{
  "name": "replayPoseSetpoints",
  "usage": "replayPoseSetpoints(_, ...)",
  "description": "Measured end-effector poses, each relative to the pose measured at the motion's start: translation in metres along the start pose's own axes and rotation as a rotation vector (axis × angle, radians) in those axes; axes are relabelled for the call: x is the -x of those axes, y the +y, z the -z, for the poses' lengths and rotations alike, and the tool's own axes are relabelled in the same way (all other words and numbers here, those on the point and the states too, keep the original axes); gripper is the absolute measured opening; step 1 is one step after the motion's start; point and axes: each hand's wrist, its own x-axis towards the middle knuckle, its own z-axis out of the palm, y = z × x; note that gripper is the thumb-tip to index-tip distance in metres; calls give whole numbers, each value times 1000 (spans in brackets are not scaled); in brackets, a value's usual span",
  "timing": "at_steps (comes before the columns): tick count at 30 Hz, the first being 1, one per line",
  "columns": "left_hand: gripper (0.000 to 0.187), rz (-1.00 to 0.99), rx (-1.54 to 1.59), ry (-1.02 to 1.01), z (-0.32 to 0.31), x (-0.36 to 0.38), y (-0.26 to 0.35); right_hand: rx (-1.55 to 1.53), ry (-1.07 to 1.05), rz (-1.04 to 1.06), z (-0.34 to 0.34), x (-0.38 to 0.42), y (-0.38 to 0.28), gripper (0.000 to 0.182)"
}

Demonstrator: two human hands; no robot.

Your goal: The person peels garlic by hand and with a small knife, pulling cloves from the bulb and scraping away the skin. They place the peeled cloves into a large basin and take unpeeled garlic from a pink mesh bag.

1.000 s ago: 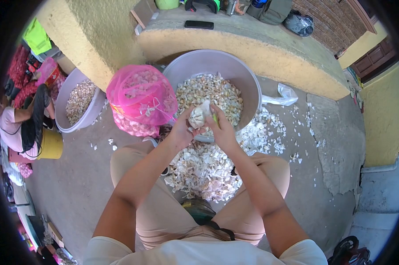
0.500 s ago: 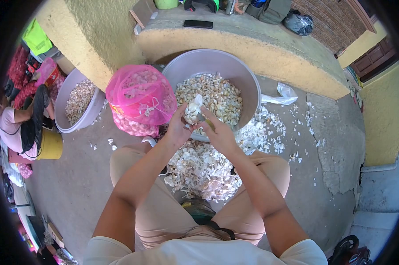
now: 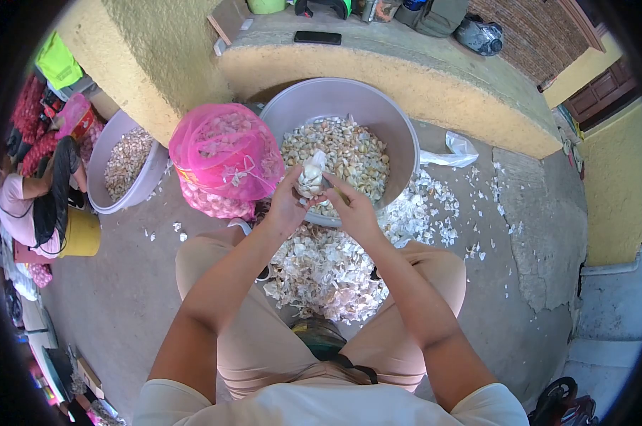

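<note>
A whitish garlic bulb (image 3: 311,179) with papery skin is gripped in the closed fingers of my left hand (image 3: 287,209). My right hand (image 3: 354,211) is closed on a small knife (image 3: 341,196); its yellowish handle shows, while most of the blade is hidden at the bulb's right side. Both hands are over the near rim of a large grey tub (image 3: 399,92) holding many loose garlic cloves (image 3: 356,156). Between my legs, a heap of garlic skins (image 3: 328,273) covers the floor.
Left of the tub stands a pink mesh sack (image 3: 225,156) of garlic. Another tub (image 3: 101,170) of cloves is farther left, beside a seated person (image 3: 33,206). A phone (image 3: 317,37) lies on the concrete ledge (image 3: 392,53) behind. A white plastic bag (image 3: 457,150) is on the floor.
The bulb has turned slightly in my left hand, so more of its cloves face up. The knife has shifted a little and less of its blade shows.
</note>
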Motion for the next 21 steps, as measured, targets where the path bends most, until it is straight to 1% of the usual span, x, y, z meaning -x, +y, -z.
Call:
replayPoseSetpoints(3, 28, 23, 6, -21, 4, -3, -1, -131, 8, -25, -3, -5, 17, 32)
replayPoseSetpoints(5, 29, 19, 12, -68, 10, -6, -2, -173, 12, -240, 1, -8, 16, 31)
replayPoseSetpoints(7, 30, 24, 7, -86, 10, -6, -2, -187, 14, -335, 3, -8, 14, 32)
replayPoseSetpoints(9, 31, 34, -10, -74, 8, -5, -1, -174, 13, -307, 3, -8, 14, 33)
replayPoseSetpoints(12, 32, 27, -5, -27, 2, -2, 3, -215, -62, -398, 7, -7, 10, 36)
replayPoseSetpoints(15, 36, -12, 0, 54, -5, -1, 5, -141, -72, -201, 5, 0, 1, 38)
replayPoseSetpoints(18, 32, -75, -95, 36, 6, -9, -1, -103, -137, -176, 5, 4, -12, 37)
replayPoseSetpoints(21, 28, -101, -139, 40, 6, -8, -3, -206, -135, -189, 3, 2, -9, 36)
